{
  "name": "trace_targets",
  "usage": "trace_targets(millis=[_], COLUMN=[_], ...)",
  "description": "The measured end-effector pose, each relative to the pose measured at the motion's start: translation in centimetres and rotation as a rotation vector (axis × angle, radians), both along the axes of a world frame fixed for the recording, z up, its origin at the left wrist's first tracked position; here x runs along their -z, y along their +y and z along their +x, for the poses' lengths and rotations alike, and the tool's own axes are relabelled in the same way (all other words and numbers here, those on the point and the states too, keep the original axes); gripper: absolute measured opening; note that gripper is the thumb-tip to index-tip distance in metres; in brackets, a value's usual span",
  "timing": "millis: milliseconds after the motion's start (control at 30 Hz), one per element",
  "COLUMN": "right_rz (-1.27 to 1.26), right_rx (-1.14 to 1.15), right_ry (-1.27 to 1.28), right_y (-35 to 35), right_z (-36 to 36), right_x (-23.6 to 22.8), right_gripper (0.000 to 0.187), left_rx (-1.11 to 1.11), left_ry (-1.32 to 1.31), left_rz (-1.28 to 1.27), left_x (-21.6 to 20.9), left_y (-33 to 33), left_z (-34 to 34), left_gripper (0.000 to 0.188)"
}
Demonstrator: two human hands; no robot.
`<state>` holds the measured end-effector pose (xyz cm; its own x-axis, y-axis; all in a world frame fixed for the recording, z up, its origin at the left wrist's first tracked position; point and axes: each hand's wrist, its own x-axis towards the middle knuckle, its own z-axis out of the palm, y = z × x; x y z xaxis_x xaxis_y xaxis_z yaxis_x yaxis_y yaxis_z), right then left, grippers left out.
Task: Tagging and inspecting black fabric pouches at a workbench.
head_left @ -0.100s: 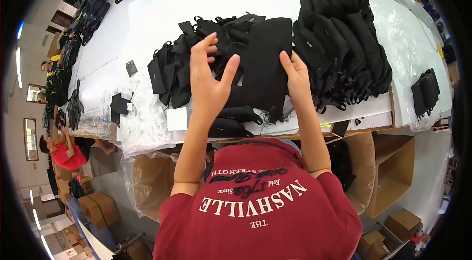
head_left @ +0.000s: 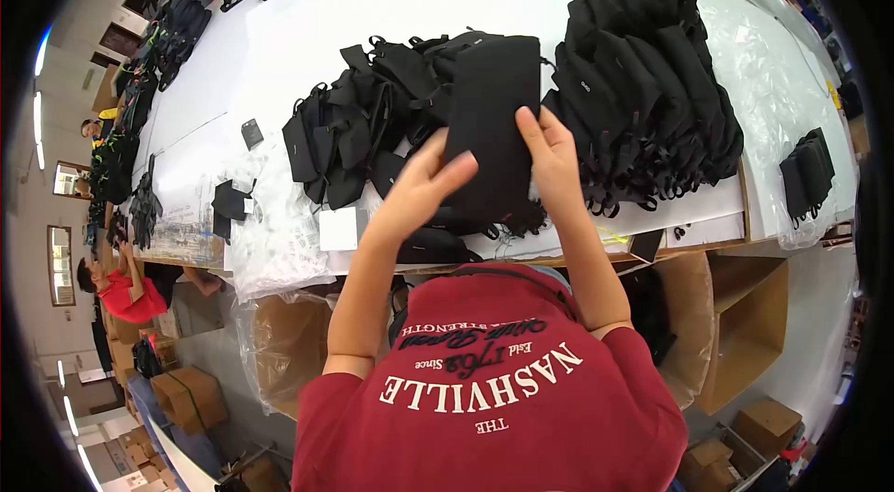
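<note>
Black pouch (head_left: 494, 106): long axis 12-to-6.
Right hand (head_left: 555, 157) pinches 3-o'clock edge; left hand (head_left: 421, 194) at 8 o'clock, grip unclear.

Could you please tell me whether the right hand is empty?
No, the right hand holds a black pouch by its right edge, thumb on the front.

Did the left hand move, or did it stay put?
Yes. Judged against the white card, the left hand has moved lower in the view and rightward, to the black pouch's left edge.
</note>
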<state>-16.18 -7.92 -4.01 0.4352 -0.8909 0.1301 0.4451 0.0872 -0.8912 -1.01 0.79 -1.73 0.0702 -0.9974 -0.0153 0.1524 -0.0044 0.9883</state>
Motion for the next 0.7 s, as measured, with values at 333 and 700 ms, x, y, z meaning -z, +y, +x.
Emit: trace_targets(millis=[333,700], right_rz=[-1.162,-1.127], right_rx=[-0.002,0.002], right_ry=[1.207,1.001], right_y=[-1.9,0.7], right_z=[-2.0,-1.1], right_x=[1.3,0.0], right_gripper=[0.048,0.051], left_rx=[-0.482,-0.618], left_ry=[0.516,0.297], left_rz=[-0.041,-0.225], left_x=[0.0,-0.6], left_y=[4.3,7.1], left_z=[-0.1,-1.1], left_gripper=[0.037,0.034])
